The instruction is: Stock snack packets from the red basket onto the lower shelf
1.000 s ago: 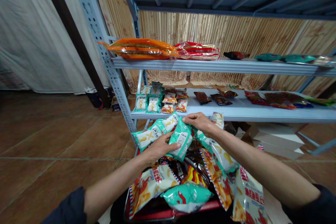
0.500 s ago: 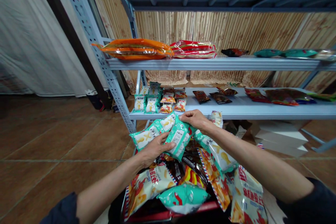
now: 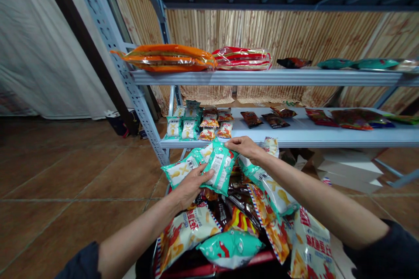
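Fingers of the left hand [image 3: 190,186] are gripping the lower edge of a small teal-and-white plastic snack packet [image 3: 220,170], which is hanging upright over a heap of bright snack bags [image 3: 193,233] in a red plastic basket [image 3: 258,256]. Just right, the right hand [image 3: 245,147] is pinching the packet's top corner between thumb and fingers, in front of a grey metal shelf [image 3: 294,139] stocked with small packets.

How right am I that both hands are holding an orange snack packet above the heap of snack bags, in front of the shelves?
Not quite: the packet is green, not orange. The head view shows the left hand and the right hand holding a green snack packet above the heap of snack bags, in front of the shelves.
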Demonstrator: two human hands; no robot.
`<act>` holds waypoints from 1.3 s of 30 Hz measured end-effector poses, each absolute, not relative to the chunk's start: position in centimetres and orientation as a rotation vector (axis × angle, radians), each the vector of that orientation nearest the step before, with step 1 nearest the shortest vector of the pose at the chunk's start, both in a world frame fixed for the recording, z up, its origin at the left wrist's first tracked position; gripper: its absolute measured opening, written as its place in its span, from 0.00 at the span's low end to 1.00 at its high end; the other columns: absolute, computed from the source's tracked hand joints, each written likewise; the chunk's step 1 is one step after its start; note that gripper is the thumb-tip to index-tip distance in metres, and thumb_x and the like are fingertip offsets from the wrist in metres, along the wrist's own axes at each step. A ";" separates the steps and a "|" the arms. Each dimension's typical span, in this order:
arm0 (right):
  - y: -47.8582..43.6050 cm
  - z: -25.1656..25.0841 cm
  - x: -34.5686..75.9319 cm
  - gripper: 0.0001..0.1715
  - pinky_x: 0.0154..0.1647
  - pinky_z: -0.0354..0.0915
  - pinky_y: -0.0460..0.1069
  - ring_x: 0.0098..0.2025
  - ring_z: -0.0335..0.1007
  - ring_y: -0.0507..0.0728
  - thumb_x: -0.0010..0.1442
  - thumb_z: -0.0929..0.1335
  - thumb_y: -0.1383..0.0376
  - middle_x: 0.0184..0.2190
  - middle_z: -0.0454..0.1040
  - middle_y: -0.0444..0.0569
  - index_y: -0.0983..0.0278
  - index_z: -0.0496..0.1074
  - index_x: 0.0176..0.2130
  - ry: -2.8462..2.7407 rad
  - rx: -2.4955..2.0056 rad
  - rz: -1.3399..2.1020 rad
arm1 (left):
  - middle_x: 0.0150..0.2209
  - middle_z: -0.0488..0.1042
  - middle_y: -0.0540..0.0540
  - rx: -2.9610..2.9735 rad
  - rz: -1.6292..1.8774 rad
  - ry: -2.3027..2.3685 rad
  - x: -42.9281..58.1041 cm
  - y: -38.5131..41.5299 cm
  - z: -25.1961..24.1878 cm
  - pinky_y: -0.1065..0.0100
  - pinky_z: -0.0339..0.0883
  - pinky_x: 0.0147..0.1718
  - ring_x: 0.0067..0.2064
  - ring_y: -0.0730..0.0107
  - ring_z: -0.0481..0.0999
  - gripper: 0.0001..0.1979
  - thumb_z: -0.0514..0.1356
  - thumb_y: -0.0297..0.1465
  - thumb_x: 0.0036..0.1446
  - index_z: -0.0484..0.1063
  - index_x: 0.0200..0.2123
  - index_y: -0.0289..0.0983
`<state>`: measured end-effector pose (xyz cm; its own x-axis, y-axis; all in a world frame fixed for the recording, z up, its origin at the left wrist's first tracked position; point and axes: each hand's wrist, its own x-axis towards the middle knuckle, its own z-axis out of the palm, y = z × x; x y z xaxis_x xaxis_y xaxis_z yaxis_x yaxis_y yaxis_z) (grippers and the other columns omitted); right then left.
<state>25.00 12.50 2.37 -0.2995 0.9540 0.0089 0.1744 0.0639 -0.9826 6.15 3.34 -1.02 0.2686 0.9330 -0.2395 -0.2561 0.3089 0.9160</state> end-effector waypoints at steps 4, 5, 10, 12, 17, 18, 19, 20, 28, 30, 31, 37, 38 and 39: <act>12.6 2.2 25.4 0.15 0.29 0.58 0.45 0.26 0.61 0.48 0.41 0.72 0.58 0.23 0.71 0.41 0.67 0.74 0.28 -1.509 -1.167 1.355 | 0.42 0.75 0.43 0.868 1.000 0.938 6.0 3.9 -1.5 0.69 0.67 0.34 0.36 0.67 0.75 0.22 0.64 0.36 0.48 0.70 0.48 0.38; 12.6 2.1 25.5 0.15 0.28 0.58 0.45 0.25 0.61 0.48 0.41 0.72 0.58 0.23 0.70 0.41 0.66 0.74 0.28 -1.471 -1.178 1.373 | 0.42 0.75 0.42 0.860 1.007 0.935 6.0 4.1 -1.6 0.69 0.67 0.34 0.37 0.67 0.75 0.22 0.64 0.36 0.48 0.70 0.48 0.38; 13.1 1.9 25.3 0.10 0.26 0.59 0.44 0.22 0.60 0.47 0.39 0.73 0.63 0.19 0.70 0.40 0.67 0.72 0.23 -1.301 -1.171 1.379 | 0.44 0.74 0.41 0.806 1.021 0.929 5.8 4.3 -1.8 0.68 0.68 0.34 0.38 0.66 0.75 0.23 0.64 0.35 0.48 0.69 0.49 0.37; 13.3 1.9 25.1 0.09 0.25 0.60 0.45 0.22 0.61 0.47 0.39 0.73 0.64 0.18 0.69 0.40 0.67 0.72 0.21 -1.281 -1.161 1.346 | 0.44 0.74 0.41 0.814 1.019 0.936 5.7 4.3 -1.8 0.68 0.68 0.34 0.38 0.66 0.75 0.23 0.64 0.35 0.48 0.68 0.50 0.38; 13.5 1.9 24.5 0.08 0.24 0.61 0.45 0.21 0.62 0.48 0.41 0.72 0.63 0.18 0.69 0.40 0.67 0.72 0.22 -1.303 -1.179 1.248 | 0.45 0.74 0.40 0.843 0.999 0.902 5.6 4.3 -1.6 0.67 0.69 0.35 0.38 0.65 0.75 0.23 0.63 0.35 0.49 0.68 0.49 0.37; 13.5 1.9 24.4 0.09 0.25 0.62 0.45 0.21 0.62 0.48 0.42 0.72 0.63 0.18 0.69 0.40 0.67 0.72 0.23 -1.308 -1.182 1.234 | 0.45 0.74 0.40 0.839 0.999 0.896 5.7 4.3 -1.6 0.66 0.69 0.35 0.38 0.65 0.75 0.23 0.64 0.35 0.49 0.68 0.49 0.37; 13.4 2.0 24.4 0.09 0.25 0.62 0.45 0.22 0.62 0.48 0.43 0.72 0.62 0.19 0.69 0.41 0.67 0.72 0.24 -1.301 -1.184 1.230 | 0.44 0.74 0.40 0.829 1.006 0.894 5.7 4.3 -1.6 0.66 0.69 0.35 0.37 0.66 0.75 0.23 0.64 0.35 0.48 0.68 0.49 0.37; 13.2 2.0 24.4 0.10 0.26 0.63 0.45 0.22 0.63 0.48 0.45 0.72 0.62 0.20 0.70 0.41 0.67 0.73 0.26 -1.283 -1.187 1.244 | 0.44 0.74 0.40 0.813 1.017 0.896 5.8 4.4 -1.6 0.67 0.69 0.35 0.37 0.66 0.75 0.23 0.64 0.35 0.48 0.68 0.49 0.37; 10.1 1.7 24.5 0.20 0.31 0.69 0.44 0.30 0.69 0.49 0.44 0.74 0.58 0.29 0.72 0.46 0.66 0.70 0.35 -1.305 -1.293 1.699 | 0.38 0.76 0.46 0.697 1.261 0.921 6.7 5.8 -1.5 0.70 0.67 0.31 0.33 0.71 0.74 0.17 0.65 0.35 0.45 0.70 0.40 0.38; 9.3 1.4 24.4 0.22 0.31 0.69 0.45 0.30 0.69 0.49 0.42 0.75 0.60 0.30 0.72 0.45 0.65 0.69 0.36 -1.311 -1.310 1.727 | 0.37 0.76 0.46 0.683 1.296 0.914 7.1 6.1 -1.2 0.71 0.66 0.30 0.33 0.71 0.74 0.16 0.65 0.35 0.45 0.70 0.39 0.37; 9.0 1.2 24.2 0.23 0.31 0.70 0.45 0.31 0.70 0.50 0.42 0.75 0.61 0.30 0.73 0.45 0.65 0.68 0.37 -1.310 -1.307 1.741 | 0.36 0.76 0.46 0.679 1.305 0.914 7.3 6.2 -1.1 0.71 0.66 0.30 0.33 0.70 0.74 0.16 0.65 0.36 0.45 0.70 0.38 0.37; 8.2 0.3 23.5 0.24 0.34 0.70 0.46 0.30 0.71 0.50 0.40 0.76 0.65 0.30 0.73 0.44 0.64 0.66 0.37 -1.152 -1.215 1.780 | 0.36 0.77 0.45 0.670 1.330 0.896 8.4 6.4 -1.0 0.68 0.67 0.33 0.35 0.67 0.75 0.15 0.65 0.36 0.45 0.71 0.36 0.35; 8.1 0.2 23.4 0.23 0.33 0.70 0.46 0.29 0.71 0.49 0.40 0.76 0.66 0.29 0.73 0.43 0.64 0.66 0.36 -1.113 -1.219 1.766 | 0.36 0.77 0.45 0.659 1.335 0.897 8.5 6.5 -1.0 0.68 0.67 0.34 0.36 0.67 0.75 0.15 0.65 0.36 0.45 0.71 0.36 0.35; 8.0 0.2 23.3 0.21 0.33 0.70 0.45 0.28 0.70 0.49 0.41 0.75 0.68 0.28 0.72 0.43 0.65 0.66 0.35 -1.088 -1.230 1.748 | 0.36 0.77 0.45 0.646 1.333 0.897 8.5 6.6 -1.0 0.68 0.68 0.34 0.36 0.67 0.75 0.14 0.64 0.35 0.45 0.71 0.36 0.35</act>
<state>23.34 8.03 0.20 -0.2798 0.8971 -0.3420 -0.0889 -0.3789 -0.9211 8.48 6.58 -1.03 0.0011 0.9841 -0.1777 -0.5354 0.1507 0.8311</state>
